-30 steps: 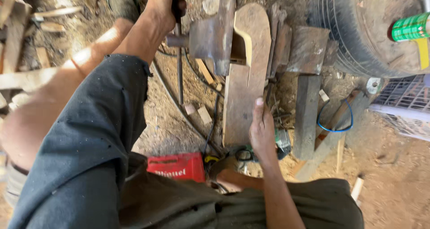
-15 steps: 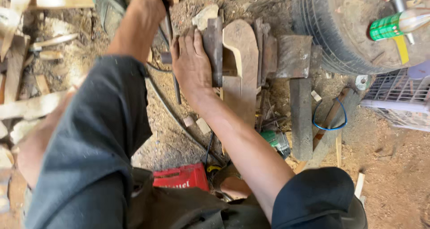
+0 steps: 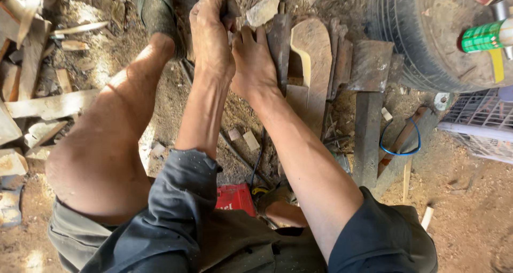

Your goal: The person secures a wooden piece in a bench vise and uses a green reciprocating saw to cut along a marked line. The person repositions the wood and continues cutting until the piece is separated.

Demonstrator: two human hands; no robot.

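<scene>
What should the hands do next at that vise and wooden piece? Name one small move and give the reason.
Probably steady the wooden piece before working further. The right hand lies flat against the dark metal vise beside the wood, while the left hand grips a handle just above, so both are already set at the clamp.

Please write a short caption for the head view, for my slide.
Seated on a sawdust floor, left hand and right hand meet at a shaped wooden board beside a tyre.

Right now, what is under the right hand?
The right hand lies on a dark metal block beside a shaped wooden plank. What lies beneath its palm is covered.
</scene>
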